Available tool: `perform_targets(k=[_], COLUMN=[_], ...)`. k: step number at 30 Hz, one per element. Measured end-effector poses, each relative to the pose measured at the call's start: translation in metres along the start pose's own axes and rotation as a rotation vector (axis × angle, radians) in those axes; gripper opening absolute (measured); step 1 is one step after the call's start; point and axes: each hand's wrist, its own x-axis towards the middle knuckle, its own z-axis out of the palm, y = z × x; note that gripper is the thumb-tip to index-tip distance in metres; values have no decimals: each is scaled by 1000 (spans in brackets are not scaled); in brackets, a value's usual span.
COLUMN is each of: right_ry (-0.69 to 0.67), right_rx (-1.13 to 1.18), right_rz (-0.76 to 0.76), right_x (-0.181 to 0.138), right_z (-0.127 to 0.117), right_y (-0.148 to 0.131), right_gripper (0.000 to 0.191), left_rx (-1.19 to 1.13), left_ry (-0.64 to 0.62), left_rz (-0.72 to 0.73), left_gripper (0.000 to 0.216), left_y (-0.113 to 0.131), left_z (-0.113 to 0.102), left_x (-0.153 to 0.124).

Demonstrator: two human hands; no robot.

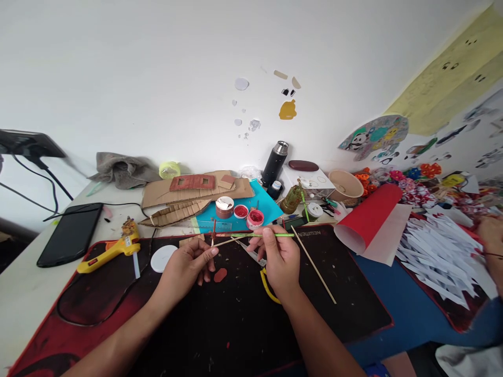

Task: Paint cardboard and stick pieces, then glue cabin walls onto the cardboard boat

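My left hand [187,266] pinches a thin wooden stick [228,241] above the black and red mat [129,319]; a short dark red stick [214,232] stands up at the fingertips. My right hand [280,257] grips a green-handled paintbrush [271,235] held level, its tip reaching left to the stick. Yellow-handled scissors [264,272] lie under the right hand. A small red cardboard piece [220,275] rests on the mat between the hands. Open pots of red paint [255,217] sit just beyond on a blue sheet [262,196].
A yellow glue gun [110,252] and white lid [162,258] lie at left, a black tablet [70,232] beyond. Cardboard pieces [188,195], a black flask [275,162], a rolled red paper [369,217], a long skewer [314,266] and white paper strips [436,251] surround. Another person's hand [491,235] is at right.
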Motion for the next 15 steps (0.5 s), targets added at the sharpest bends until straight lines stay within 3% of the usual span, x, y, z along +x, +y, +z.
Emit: perform_targets(k=[4, 10, 15], right_ry=[-7, 159, 101], right_rx=[5, 35, 43], right_rz=[-14, -24, -20], right_x=[-1, 1, -2], right_z=[-1, -6, -7], right_y=[-1, -3, 2], right_gripper=[44, 42, 38], left_rx=[-33, -195, -321], left_ry=[-14, -23, -18], left_rz=[-4, 2, -27], left_gripper=[64, 63, 63], left_y=[-2, -4, -2], left_z=[-1, -1, -1], left_x=[1, 4, 4])
